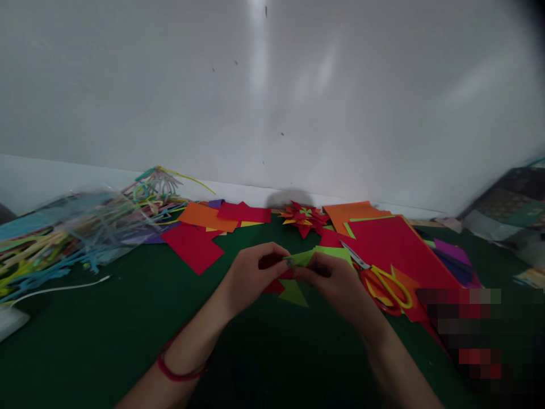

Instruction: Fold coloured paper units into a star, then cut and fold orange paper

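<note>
Your left hand point(258, 270) and right hand point(340, 281) both pinch the green paper point(301, 259), held on your side of the paper flower point(304, 217). Pinch near the edges, line them up before pressing, and press lightly so no stray crease forms.

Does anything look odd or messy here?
Two things: the coloured stems at far left sprawl untidily under and beyond some clear plastic, and a blocky patch at lower right hides part of the picture.
</note>
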`<state>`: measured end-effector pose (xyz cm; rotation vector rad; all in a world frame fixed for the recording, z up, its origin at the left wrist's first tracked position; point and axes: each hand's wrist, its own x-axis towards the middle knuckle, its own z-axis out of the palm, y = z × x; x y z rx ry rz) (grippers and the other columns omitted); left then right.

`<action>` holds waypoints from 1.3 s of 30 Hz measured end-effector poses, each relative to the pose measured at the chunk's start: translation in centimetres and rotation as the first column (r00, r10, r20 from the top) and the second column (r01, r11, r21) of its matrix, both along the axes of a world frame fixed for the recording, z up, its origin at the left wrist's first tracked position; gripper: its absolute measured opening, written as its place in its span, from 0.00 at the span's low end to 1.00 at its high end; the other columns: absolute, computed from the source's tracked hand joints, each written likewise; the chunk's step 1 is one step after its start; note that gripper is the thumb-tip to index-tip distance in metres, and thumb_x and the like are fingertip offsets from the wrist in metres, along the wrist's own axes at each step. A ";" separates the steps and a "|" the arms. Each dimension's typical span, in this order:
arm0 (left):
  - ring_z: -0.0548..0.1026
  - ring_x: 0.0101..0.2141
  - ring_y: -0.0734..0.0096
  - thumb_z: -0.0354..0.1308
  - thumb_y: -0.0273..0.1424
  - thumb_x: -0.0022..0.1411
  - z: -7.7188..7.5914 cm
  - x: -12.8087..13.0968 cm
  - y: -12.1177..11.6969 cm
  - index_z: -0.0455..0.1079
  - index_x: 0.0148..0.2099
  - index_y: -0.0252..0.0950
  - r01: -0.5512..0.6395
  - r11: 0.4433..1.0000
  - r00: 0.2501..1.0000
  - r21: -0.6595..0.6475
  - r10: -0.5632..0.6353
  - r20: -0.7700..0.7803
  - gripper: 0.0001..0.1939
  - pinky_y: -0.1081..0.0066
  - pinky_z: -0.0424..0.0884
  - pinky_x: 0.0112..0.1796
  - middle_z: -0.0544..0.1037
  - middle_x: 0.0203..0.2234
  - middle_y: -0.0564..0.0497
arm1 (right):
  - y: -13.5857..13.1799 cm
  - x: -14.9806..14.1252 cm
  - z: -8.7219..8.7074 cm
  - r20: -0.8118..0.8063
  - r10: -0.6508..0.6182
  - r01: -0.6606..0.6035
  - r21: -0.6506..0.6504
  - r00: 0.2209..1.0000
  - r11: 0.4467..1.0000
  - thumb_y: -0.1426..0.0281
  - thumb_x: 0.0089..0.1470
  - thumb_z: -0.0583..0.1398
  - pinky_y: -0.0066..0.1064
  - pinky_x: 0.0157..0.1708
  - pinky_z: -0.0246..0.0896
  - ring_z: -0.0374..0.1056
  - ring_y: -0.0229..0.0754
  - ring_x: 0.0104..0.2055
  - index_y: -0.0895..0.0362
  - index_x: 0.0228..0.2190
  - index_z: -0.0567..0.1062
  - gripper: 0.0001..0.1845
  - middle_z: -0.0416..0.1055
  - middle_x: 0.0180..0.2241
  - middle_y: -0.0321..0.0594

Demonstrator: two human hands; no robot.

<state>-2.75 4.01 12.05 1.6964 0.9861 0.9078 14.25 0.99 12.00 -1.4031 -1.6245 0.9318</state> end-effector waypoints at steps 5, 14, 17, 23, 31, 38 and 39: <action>0.73 0.27 0.73 0.56 0.33 0.54 0.0 -0.2 0.1 0.73 0.32 0.36 -0.043 0.999 0.998 -0.008 0.043 -0.036 0.08 0.77 0.68 0.26 0.76 0.25 0.51 | -0.2 -0.1 -0.4 0.051 0.036 -0.037 0.012 0.998 0.999 0.67 0.49 0.58 0.26 0.23 0.58 0.65 0.36 0.26 0.55 0.26 0.74 0.06 0.71 0.23 0.33; 0.72 0.23 0.74 0.56 0.32 0.52 0.0 0.3 -0.4 0.72 0.30 0.35 -0.114 0.990 0.993 -0.085 0.114 -0.004 0.06 0.77 0.67 0.22 0.75 0.22 0.52 | -0.2 -0.4 -0.4 0.097 -0.037 0.033 0.038 0.995 0.999 0.67 0.47 0.59 0.23 0.17 0.50 0.58 0.32 0.20 0.56 0.19 0.69 0.09 0.64 0.17 0.29; 0.71 0.25 0.73 0.56 0.32 0.52 0.1 0.3 -0.4 0.72 0.29 0.35 -0.143 0.990 0.989 -0.017 0.142 -0.048 0.06 0.76 0.66 0.24 0.75 0.23 0.52 | -0.2 -0.3 -0.2 0.096 -0.013 0.011 0.023 0.995 1.000 0.66 0.48 0.59 0.23 0.18 0.51 0.58 0.32 0.20 0.56 0.20 0.70 0.10 0.64 0.18 0.30; 0.71 0.25 0.73 0.57 0.33 0.52 0.0 0.2 -0.1 0.71 0.29 0.34 -0.101 0.995 0.994 0.001 0.101 -0.034 0.07 0.76 0.64 0.25 0.75 0.23 0.51 | 0.1 0.5 0.2 0.084 0.018 -0.021 0.041 0.996 0.999 0.57 0.48 0.58 0.25 0.21 0.55 0.63 0.35 0.24 0.56 0.26 0.71 0.14 0.68 0.22 0.34; 0.70 0.25 0.73 0.56 0.32 0.54 0.2 0.8 -0.5 0.71 0.29 0.34 -0.005 1.000 1.000 -0.028 0.005 -0.010 0.07 0.75 0.64 0.26 0.74 0.23 0.51 | 0.0 0.4 0.1 0.027 -0.064 0.062 0.078 0.998 0.995 0.55 0.49 0.57 0.25 0.18 0.50 0.58 0.33 0.20 0.56 0.22 0.69 0.17 0.62 0.16 0.31; 0.73 0.31 0.70 0.54 0.34 0.56 0.2 0.4 -0.2 0.72 0.36 0.35 0.132 0.988 0.991 -0.080 -0.132 0.001 0.10 0.74 0.66 0.31 0.76 0.30 0.49 | -0.1 0.4 0.2 0.042 -0.087 0.082 0.109 0.995 0.991 0.56 0.49 0.58 0.25 0.19 0.51 0.59 0.35 0.21 0.56 0.22 0.70 0.16 0.64 0.18 0.33; 0.72 0.29 0.70 0.55 0.34 0.55 0.2 0.3 -0.2 0.73 0.35 0.35 0.139 0.985 0.990 -0.106 -0.140 -0.005 0.10 0.74 0.66 0.29 0.76 0.28 0.50 | -0.1 0.3 0.2 0.048 -0.095 0.089 0.114 0.994 0.989 0.56 0.48 0.58 0.25 0.19 0.52 0.59 0.35 0.21 0.56 0.22 0.69 0.15 0.64 0.18 0.33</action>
